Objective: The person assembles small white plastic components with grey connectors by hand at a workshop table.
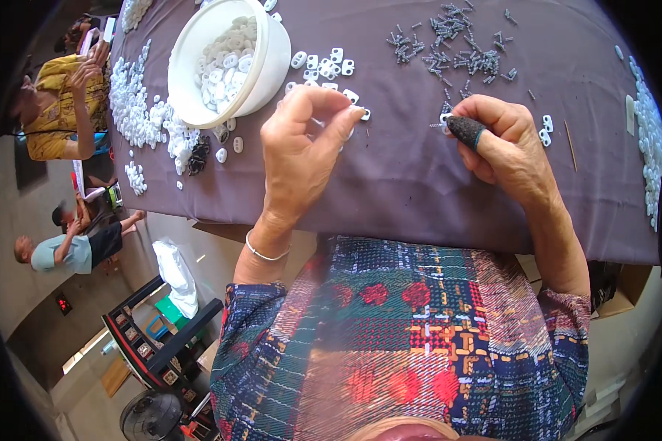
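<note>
My right hand [509,143], with a dark cover [465,132] on its thumb, pinches a small white cord lock piece [444,121]. A thin metal spring [435,126] pokes out beside that piece. Over on the left, thumb and forefinger of my left hand [298,147] come together close to a white piece [366,115] on the cloth; whether anything is between the fingertips is hidden. Beyond this hand lies a cluster of white two-holed cord lock pieces [329,67]. Loose springs [472,59] are scattered past my right hand.
A white bowl [268,84] of white pieces stands at the far left, with a heap of white parts [136,103] beside it. Along the right edge lie pale oval pieces [649,140]. A thin wooden stick [570,145] rests nearby. Other people [62,250] are at the left.
</note>
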### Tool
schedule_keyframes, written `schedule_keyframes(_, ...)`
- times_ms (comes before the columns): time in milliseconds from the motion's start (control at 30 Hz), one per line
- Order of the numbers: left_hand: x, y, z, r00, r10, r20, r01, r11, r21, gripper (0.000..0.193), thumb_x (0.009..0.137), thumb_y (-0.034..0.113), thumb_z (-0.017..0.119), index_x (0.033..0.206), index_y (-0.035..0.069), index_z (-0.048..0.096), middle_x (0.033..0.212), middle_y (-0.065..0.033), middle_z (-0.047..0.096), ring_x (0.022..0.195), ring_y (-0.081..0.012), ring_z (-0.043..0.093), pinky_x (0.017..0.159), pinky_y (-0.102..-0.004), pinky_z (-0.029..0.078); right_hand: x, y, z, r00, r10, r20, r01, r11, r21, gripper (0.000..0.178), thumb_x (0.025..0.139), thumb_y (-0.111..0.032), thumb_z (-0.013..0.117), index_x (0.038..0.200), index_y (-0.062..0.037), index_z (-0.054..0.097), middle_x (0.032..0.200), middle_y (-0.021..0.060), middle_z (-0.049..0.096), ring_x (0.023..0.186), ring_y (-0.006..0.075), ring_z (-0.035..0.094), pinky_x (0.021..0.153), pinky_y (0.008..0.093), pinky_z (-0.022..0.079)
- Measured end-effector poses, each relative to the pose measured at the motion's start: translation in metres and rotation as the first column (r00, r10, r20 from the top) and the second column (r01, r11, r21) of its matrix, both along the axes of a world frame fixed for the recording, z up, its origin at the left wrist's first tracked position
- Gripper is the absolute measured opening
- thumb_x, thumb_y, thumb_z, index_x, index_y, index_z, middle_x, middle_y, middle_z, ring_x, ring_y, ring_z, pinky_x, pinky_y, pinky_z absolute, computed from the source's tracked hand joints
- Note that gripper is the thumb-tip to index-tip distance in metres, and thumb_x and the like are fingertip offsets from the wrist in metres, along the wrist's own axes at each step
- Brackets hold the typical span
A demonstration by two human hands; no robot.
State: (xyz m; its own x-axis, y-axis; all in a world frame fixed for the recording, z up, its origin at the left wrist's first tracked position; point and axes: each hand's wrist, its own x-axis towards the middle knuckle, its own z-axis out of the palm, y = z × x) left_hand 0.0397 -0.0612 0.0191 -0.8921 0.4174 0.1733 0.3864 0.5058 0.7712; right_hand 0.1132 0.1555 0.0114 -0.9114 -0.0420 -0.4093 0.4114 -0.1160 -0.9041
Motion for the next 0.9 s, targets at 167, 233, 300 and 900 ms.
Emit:
schedule_keyframes(167,0.004,0.022,0.014,0.746,-0.112,0.656,-0.076,0.965,0.251,0.017,0.082,0.008,0.062,0.094,-0.004,0.059,0.084,-0.0054,0.062,0.067,-0.0106,0.06,0.05,-0.0178,0.045,0.0,0.0,0.003,1.0,-0.025,0.003,0.025,1.0,-0.01,0.011,0.086,-0.011,0.051,0.082,-0.0028,0.057,0.052,-0.0031,0.048,0.039,0.0008,0.035,0.035,0.0169,0.023)
schedule_keyframes(233,0.003,0.022,0.004,0.688,-0.177,0.704,-0.11,0.933,0.342,0.019,0.082,0.008,0.062,0.097,-0.004,0.059,0.084,-0.0063,0.062,0.069,-0.0116,0.061,0.05,-0.0181,0.045,0.0,0.0,0.002,0.999,-0.046,-0.007,0.046,0.997,-0.06,0.012,0.086,-0.011,0.051,0.082,-0.0027,0.058,0.052,-0.0029,0.048,0.039,0.0008,0.035,0.035,0.0168,0.023)
schedule_keyframes(300,0.002,0.02,0.0,0.61,-0.261,0.748,-0.151,0.889,0.433,0.024,0.083,0.007,0.06,0.104,-0.005,0.056,0.086,-0.0087,0.062,0.072,-0.0145,0.063,0.05,-0.0186,0.046,-0.001,0.0,0.004,0.999,-0.048,-0.001,0.048,0.997,-0.054,0.012,0.086,-0.011,0.051,0.083,-0.0026,0.058,0.052,-0.0027,0.048,0.039,0.0009,0.035,0.035,0.0167,0.023)
schedule_keyframes(900,0.015,0.034,-0.01,0.918,-0.154,0.365,0.071,0.97,0.23,0.012,0.076,0.001,0.065,0.088,-0.001,0.06,0.082,-0.004,0.061,0.069,-0.0121,0.059,0.062,-0.023,0.048,0.004,0.006,0.01,0.996,-0.084,-0.018,0.084,0.996,-0.04,0.012,0.085,-0.012,0.051,0.083,-0.0029,0.059,0.053,-0.0025,0.049,0.04,0.001,0.037,0.036,0.0164,0.023)
